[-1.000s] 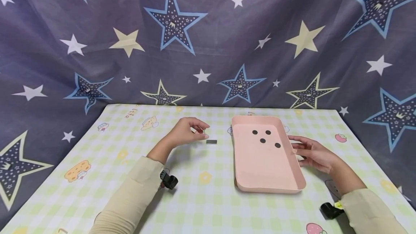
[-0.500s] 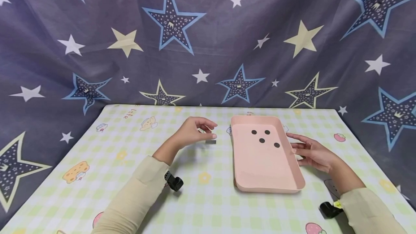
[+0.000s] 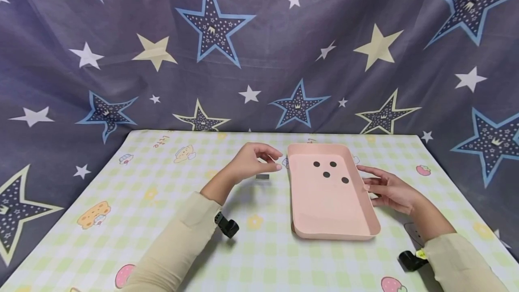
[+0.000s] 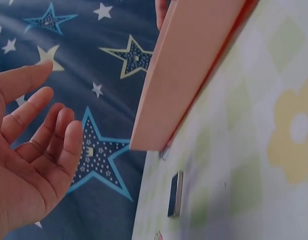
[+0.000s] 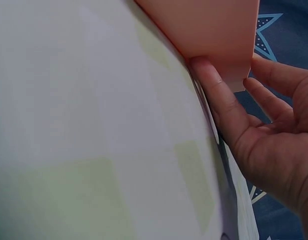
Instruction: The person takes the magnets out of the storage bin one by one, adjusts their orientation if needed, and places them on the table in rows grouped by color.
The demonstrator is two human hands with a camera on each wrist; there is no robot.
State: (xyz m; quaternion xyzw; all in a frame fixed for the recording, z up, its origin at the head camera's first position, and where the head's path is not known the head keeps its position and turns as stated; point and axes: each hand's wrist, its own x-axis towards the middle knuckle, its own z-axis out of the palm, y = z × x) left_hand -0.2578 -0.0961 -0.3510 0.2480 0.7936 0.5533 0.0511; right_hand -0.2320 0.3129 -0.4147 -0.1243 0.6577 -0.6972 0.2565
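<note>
Left hand [image 3: 256, 162] relaxed, empty, left of pink tray [image 3: 330, 208]; right hand [image 3: 392, 193], straight-fingered, touches its right side; shove could slide black discs [image 3: 326, 175].

Pink tray [image 3: 332, 211] (4 black spots [image 3: 326, 175]), green-and-white checked tablecloth [image 3: 255, 260], dark, star-patterned curtain [image 3: 263, 48].

Black discs [image 3: 326, 175] inside pink tray [image 3: 334, 211]
</note>
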